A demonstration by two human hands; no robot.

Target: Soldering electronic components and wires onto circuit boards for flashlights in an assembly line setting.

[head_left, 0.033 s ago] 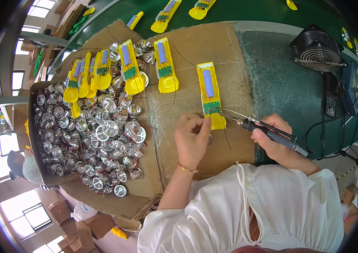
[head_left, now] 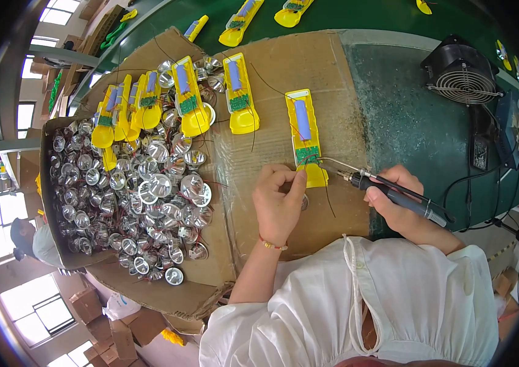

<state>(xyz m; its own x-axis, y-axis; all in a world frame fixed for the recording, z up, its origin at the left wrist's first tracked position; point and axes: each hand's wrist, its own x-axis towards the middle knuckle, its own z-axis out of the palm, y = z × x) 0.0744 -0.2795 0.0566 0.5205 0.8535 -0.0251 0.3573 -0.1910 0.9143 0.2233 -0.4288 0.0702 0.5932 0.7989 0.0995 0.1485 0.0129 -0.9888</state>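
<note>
A yellow flashlight housing (head_left: 300, 113) lies on the cardboard in front of me, with a purple battery cell (head_left: 301, 120) and a green circuit board (head_left: 307, 154) inside. At the board's lower end, my left hand (head_left: 279, 205) pinches a thin wire, largely hidden by the fingertips. My right hand (head_left: 400, 196) is wrapped around a dark-handled soldering iron (head_left: 403, 200). A thin curved metal tube (head_left: 345, 164) on the iron reaches to the board. Beside my left fingers, a round reflector (head_left: 305, 202) is partly covered.
Many silver reflectors (head_left: 158, 186) fill a cardboard box (head_left: 64, 254) at left. Several yellow housings rest on top, another (head_left: 244, 119) on the cardboard (head_left: 272, 67). More housings (head_left: 235, 30) lie on the green surface behind. A black fan (head_left: 461, 73) and cables stand at right.
</note>
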